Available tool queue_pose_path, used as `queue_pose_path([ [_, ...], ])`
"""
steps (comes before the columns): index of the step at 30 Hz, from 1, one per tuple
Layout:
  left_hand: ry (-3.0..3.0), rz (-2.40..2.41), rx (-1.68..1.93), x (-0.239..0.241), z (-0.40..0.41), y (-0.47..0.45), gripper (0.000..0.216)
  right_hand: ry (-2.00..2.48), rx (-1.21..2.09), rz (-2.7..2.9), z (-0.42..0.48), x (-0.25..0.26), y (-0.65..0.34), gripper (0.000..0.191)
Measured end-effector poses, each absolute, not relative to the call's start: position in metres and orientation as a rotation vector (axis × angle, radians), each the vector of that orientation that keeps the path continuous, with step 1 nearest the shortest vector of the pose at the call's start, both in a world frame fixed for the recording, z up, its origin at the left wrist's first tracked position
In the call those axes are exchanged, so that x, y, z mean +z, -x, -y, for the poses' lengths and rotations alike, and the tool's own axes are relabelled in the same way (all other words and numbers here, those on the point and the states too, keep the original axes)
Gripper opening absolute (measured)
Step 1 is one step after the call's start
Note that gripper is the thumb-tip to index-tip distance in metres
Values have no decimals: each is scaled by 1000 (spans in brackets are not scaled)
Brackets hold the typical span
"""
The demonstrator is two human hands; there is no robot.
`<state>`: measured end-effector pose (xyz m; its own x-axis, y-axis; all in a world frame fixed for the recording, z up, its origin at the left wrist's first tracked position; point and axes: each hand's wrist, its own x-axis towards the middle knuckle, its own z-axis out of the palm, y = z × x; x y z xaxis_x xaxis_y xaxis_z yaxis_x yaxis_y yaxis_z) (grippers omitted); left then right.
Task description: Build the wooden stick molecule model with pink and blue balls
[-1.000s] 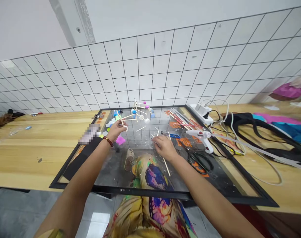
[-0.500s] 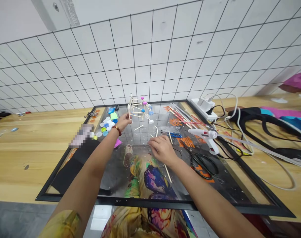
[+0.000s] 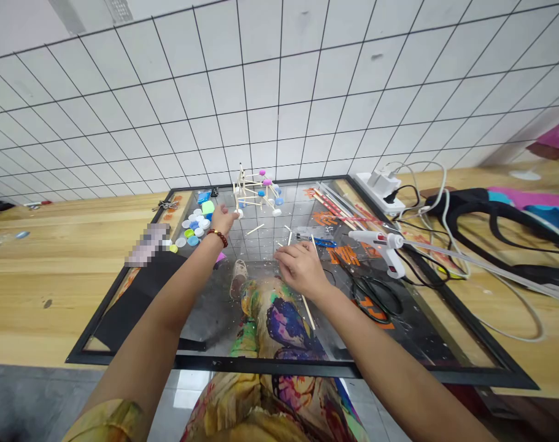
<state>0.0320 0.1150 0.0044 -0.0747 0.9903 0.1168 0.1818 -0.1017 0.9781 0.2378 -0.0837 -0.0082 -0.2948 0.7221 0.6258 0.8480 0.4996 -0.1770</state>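
Observation:
A small frame of thin wooden sticks (image 3: 248, 201), with pink, blue and white round pieces on it, stands at the back of the glass-like board (image 3: 261, 248). Beside its lower left corner is my left hand (image 3: 224, 222), fingers apart and close to a white round piece; whether a fingertip still touches it is hard to see. My right hand (image 3: 302, 267) hovers low over the middle of the board, fingers curled together. Anything between those fingertips is hidden. Cut sticks (image 3: 256, 229) lie between the hands, and a longer stick (image 3: 308, 312) lies below my right wrist.
Colored bottle caps (image 3: 192, 233) lie left of my left hand. To the right are a blue cutter (image 3: 324, 242), a white glue gun (image 3: 380, 245), black scissors (image 3: 375, 298), striped sticks (image 3: 334, 212) and a power strip (image 3: 380, 193) with cables. A tiled wall (image 3: 279, 92) rises behind.
My left hand has drawn slightly left from the stick frame, its fingers spreading. The frame keeps its place at the back. My right hand is nearly still; the view has tilted a little.

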Motion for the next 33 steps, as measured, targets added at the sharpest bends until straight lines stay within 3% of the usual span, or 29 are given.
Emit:
queue_pose_path([
  [3,-1521,-1435,1249,8,-87,-33,56,1316,-270,2050,83,-3,-243,19],
  [6,-2137,-1464,937,10,-57,-44,41,1346,-319,2009,82,1,-250,19],
  [11,-2328,-1446,673,12,-23,-69,26,1397,-344,1938,84,6,-262,19],
  [20,-2624,-1516,284,19,22,-72,31,1437,-404,1852,90,7,-271,17],
  [28,-2746,-1625,258,17,39,-68,27,1474,-355,1896,88,-4,-271,15],
  [33,-2522,-1633,484,16,40,-61,24,1539,-304,1907,88,-5,-272,17],
])
